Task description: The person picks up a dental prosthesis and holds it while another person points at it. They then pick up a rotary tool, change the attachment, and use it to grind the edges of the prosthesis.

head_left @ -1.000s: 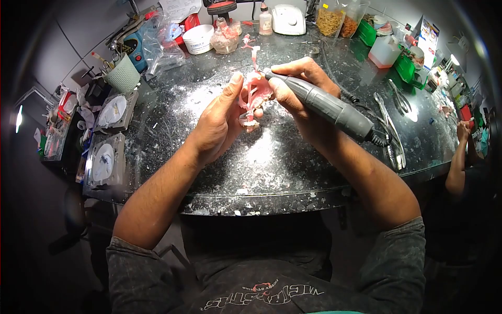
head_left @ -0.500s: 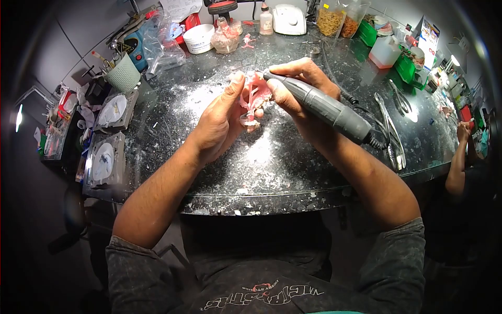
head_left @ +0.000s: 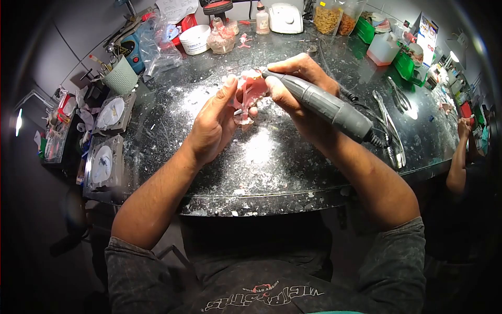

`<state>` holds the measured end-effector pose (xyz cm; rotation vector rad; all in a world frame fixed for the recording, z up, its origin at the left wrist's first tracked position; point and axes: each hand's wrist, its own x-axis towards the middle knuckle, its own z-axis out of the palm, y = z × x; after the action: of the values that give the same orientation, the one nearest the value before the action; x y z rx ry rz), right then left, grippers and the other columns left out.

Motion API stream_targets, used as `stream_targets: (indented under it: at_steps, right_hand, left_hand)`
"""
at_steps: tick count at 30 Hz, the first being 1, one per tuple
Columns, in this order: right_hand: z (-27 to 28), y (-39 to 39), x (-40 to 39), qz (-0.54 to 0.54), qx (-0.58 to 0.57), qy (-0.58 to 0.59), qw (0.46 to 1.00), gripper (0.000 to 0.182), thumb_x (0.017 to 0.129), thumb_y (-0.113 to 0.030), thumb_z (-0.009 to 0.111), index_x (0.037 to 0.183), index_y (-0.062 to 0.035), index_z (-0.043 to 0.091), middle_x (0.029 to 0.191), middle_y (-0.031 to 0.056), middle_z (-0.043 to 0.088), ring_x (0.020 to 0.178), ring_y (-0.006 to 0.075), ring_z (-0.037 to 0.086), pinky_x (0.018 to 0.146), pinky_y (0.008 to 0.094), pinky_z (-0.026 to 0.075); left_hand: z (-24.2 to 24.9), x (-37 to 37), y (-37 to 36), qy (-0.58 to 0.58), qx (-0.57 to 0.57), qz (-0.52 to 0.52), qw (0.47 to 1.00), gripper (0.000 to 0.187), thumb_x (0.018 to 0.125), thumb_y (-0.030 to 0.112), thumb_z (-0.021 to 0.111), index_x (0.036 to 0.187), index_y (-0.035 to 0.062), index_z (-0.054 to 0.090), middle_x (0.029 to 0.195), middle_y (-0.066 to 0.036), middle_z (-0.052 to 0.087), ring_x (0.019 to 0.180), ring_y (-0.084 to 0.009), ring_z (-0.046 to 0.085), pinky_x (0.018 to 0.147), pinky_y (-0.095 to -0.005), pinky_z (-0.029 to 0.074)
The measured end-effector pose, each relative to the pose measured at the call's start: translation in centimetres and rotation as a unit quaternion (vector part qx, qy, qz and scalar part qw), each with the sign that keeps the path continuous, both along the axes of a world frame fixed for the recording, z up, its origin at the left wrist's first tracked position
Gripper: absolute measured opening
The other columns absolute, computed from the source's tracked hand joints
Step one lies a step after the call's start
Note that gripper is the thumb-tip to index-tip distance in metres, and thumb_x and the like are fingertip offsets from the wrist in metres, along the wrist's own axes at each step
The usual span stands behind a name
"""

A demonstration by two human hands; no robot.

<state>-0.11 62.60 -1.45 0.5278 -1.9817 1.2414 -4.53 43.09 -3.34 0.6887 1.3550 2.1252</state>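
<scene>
My left hand (head_left: pixel 213 121) is closed around a pink denture (head_left: pixel 254 90) with pale teeth along its edge, thumb on the near side and fingers behind. In my right hand (head_left: pixel 303 83) is a dark grey rotary handpiece (head_left: pixel 327 105), gripped like a pen. Its front end points left, right at the denture's upper edge; the bit itself is hidden by fingers and denture. From the handpiece's rear a coiled black cord (head_left: pixel 375 140) runs back to the right. Both hands are raised over the dusty black worktop (head_left: pixel 251 180).
At left stand two grey flasks (head_left: pixel 107 165) and a cup of tools (head_left: pixel 120 76). A white tub (head_left: pixel 195 40), dropper bottle (head_left: pixel 262 20) and white device (head_left: pixel 285 18) line the back. Metal tongs (head_left: pixel 389 123) lie right. Another person's arm (head_left: pixel 460 152) shows at far right.
My left hand has turned the denture and shifted it slightly left, so more of its pink inner surface shows. The right hand keeps the handpiece at the denture's edge.
</scene>
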Motion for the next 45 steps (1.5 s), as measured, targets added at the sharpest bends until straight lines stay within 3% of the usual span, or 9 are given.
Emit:
stream_targets:
  at_steps: [2, 13, 15, 23, 34, 42, 45]
  right_hand:
    - [-0.3, 0.0, -0.3, 0.006, -0.010, 0.018, 1.000, 0.037, 0.078, -0.033, 0.082, 0.099, -0.0058, 0.066, 0.088, 0.0077, 0.071, 0.083, 0.0183, 0.072, 0.073, 0.0291, 0.057]
    - [-0.3, -0.1, -0.2, 0.007, -0.002, 0.033, 0.999, 0.043, 0.076, -0.035, 0.083, 0.100, -0.0050, 0.066, 0.089, 0.0079, 0.071, 0.085, 0.0186, 0.072, 0.074, 0.0294, 0.057]
    - [-0.3, -0.1, -0.2, 0.008, 0.000, 0.032, 0.999, 0.043, 0.075, -0.036, 0.084, 0.101, -0.0052, 0.066, 0.089, 0.0079, 0.071, 0.085, 0.0188, 0.072, 0.075, 0.0295, 0.057]
    - [-0.5, -0.1, -0.3, 0.016, -0.005, 0.024, 1.000, 0.050, 0.072, -0.040, 0.085, 0.102, -0.0058, 0.066, 0.091, 0.0081, 0.072, 0.088, 0.0193, 0.072, 0.077, 0.0299, 0.057]
    - [-0.6, -0.1, -0.2, 0.023, -0.011, 0.021, 0.999, 0.047, 0.074, -0.038, 0.085, 0.103, -0.0064, 0.066, 0.092, 0.0078, 0.072, 0.088, 0.0177, 0.072, 0.077, 0.0290, 0.057]
    - [-0.6, -0.8, -0.2, 0.075, -0.060, 0.026, 0.995, 0.041, 0.078, -0.032, 0.083, 0.101, -0.0034, 0.065, 0.090, 0.0088, 0.071, 0.087, 0.0177, 0.072, 0.075, 0.0284, 0.057]
    - [0.1, -0.2, -0.1, 0.002, 0.000, 0.036, 0.999, 0.040, 0.079, -0.031, 0.082, 0.101, -0.0024, 0.065, 0.089, 0.0092, 0.071, 0.085, 0.0173, 0.071, 0.074, 0.0287, 0.057]
  left_hand:
    - [-0.1, 0.0, -0.1, 0.002, -0.002, -0.001, 1.000, 0.053, 0.105, 0.048, 0.033, 0.137, 0.0087, 0.051, 0.120, -0.005, 0.064, 0.097, -0.0153, 0.063, 0.086, -0.0317, 0.047]
    - [-0.1, 0.0, 0.0, 0.010, 0.001, 0.003, 1.000, 0.053, 0.105, 0.048, 0.035, 0.136, 0.0080, 0.050, 0.121, -0.006, 0.064, 0.098, -0.0151, 0.063, 0.085, -0.0319, 0.047]
    - [0.5, 0.6, 0.1, -0.015, 0.005, 0.009, 1.000, 0.052, 0.105, 0.043, 0.039, 0.135, 0.0024, 0.050, 0.116, -0.005, 0.060, 0.093, -0.0112, 0.058, 0.083, -0.0280, 0.047]
    - [0.7, 0.9, 0.3, -0.003, -0.003, 0.021, 1.000, 0.052, 0.105, 0.044, 0.038, 0.135, 0.0021, 0.050, 0.111, -0.005, 0.060, 0.092, -0.0106, 0.057, 0.081, -0.0277, 0.047]
    - [0.7, 1.0, 0.5, 0.022, -0.003, 0.026, 0.999, 0.052, 0.106, 0.044, 0.038, 0.135, 0.0026, 0.049, 0.108, -0.003, 0.057, 0.091, -0.0096, 0.054, 0.078, -0.0265, 0.044]
    - [0.4, 0.7, 0.6, 0.018, 0.016, 0.028, 0.999, 0.053, 0.105, 0.043, 0.040, 0.137, 0.0008, 0.047, 0.115, -0.006, 0.058, 0.093, -0.0123, 0.054, 0.079, -0.0281, 0.043]
    - [-0.1, 0.2, 0.4, 0.062, 0.014, 0.004, 0.998, 0.054, 0.104, 0.041, 0.041, 0.138, -0.0002, 0.047, 0.115, -0.007, 0.058, 0.097, -0.0133, 0.052, 0.081, -0.0288, 0.040]
